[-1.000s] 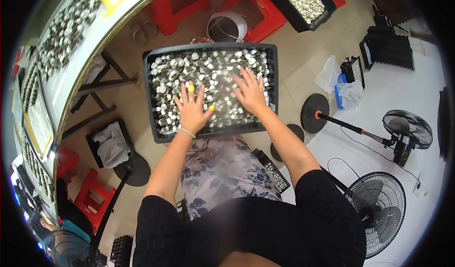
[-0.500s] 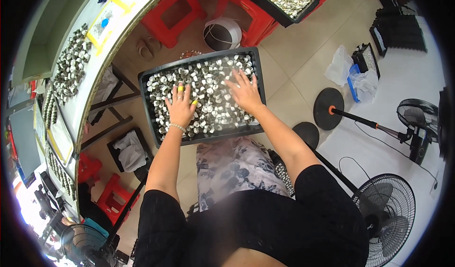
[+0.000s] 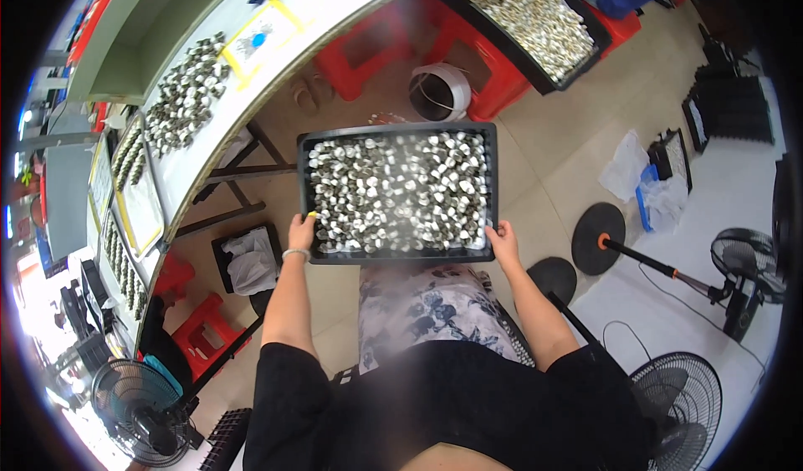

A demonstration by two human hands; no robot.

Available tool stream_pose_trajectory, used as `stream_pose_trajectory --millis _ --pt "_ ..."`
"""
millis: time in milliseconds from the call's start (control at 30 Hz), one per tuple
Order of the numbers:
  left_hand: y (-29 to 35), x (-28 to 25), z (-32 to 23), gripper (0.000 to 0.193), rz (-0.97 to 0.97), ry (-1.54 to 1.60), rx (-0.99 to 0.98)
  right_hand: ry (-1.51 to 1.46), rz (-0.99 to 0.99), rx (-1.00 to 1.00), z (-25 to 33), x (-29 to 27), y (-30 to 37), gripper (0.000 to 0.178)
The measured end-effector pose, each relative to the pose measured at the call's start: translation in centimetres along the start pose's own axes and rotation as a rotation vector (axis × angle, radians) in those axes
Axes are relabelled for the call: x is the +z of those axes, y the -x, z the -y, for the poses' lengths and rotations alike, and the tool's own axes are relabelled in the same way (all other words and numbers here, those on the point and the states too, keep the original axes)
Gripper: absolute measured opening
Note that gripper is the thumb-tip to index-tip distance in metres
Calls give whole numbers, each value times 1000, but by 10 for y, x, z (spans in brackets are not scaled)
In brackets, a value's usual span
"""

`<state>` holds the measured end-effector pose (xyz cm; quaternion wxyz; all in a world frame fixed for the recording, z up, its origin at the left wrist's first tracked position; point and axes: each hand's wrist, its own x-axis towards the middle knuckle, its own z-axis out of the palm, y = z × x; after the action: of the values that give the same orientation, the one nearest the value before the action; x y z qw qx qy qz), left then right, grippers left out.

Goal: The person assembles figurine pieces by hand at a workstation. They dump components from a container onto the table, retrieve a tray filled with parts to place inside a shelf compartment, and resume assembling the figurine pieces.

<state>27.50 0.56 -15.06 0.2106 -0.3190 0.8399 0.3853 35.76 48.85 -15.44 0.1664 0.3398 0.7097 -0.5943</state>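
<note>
A black rectangular tray (image 3: 397,260) is in front of my lap, filled with a loose layer of small white-and-dark pieces (image 3: 393,191), too small to name surely. At its near left corner my left hand (image 3: 302,233) grips the rim, with a yellow band on a finger and a bracelet on the wrist. My right hand (image 3: 503,243) is closed on the right rim near the opposite corner, its thumb on top. Fingers under the tray are hidden on both sides. Whether anything supports the tray from below cannot be seen.
A curved white counter (image 3: 188,174) on the left carries more such pieces (image 3: 188,94). Red stools (image 3: 364,53) and a white bucket (image 3: 440,92) stand beyond the tray. Far right is another full black tray (image 3: 523,23). Standing fans (image 3: 677,396) flank me, one on the right, one lower left.
Both hands have left the pieces inside the tray and taken hold of its left and right rims. The tray now sits straighter, and the pieces look more evenly spread.
</note>
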Motion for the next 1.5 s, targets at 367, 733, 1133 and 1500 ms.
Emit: stream_pose_trajectory --millis 367,733,1133,1500 --pt "-3 6 -2 25 -70 136 241 -17 -248 155 3 0 -4 28" --pt "137 -88 -74 11 103 424 216 -181 -70 -81 159 -72 125 21" --pt "124 -273 -176 8 116 831 415 -392 342 -456 400 -1 134 35" --pt "-80 -441 -196 10 -68 822 433 -339 449 -419 575 257 -23 29"
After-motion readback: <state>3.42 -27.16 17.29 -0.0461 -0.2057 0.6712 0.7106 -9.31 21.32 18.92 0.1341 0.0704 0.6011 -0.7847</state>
